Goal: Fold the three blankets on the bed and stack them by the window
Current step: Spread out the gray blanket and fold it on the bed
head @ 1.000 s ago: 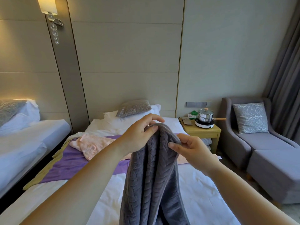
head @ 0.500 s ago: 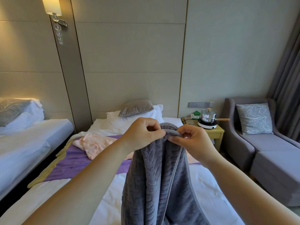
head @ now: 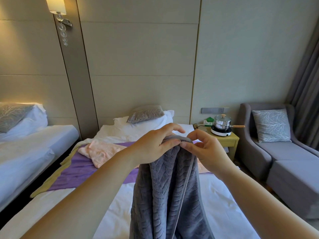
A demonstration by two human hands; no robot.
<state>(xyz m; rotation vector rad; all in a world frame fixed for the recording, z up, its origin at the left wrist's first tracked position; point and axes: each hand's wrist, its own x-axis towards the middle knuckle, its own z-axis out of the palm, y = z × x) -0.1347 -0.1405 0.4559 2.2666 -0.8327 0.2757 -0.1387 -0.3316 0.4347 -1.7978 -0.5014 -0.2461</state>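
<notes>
Head view: left hand (head: 155, 145) and right hand (head: 206, 150) both pinch the top edge of the grey blanket (head: 169, 190), which hangs over the bed (head: 221, 204); a pink blanket (head: 101, 150) lies at ten o'clock from it

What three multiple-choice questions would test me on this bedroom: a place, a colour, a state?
1. Where is the lidded steel pot? A. windowsill B. wooden bedside table C. shelf
2. What colour is the held-up ribbed plush blanket? A. pink B. purple C. grey
3. How is it? A. folded flat B. hanging, pinched by left hand and right hand C. rolled up
Answers: B, it sits on a white hotplate there; C, its pile is grey; B, both hands pinch its top edge.
</notes>
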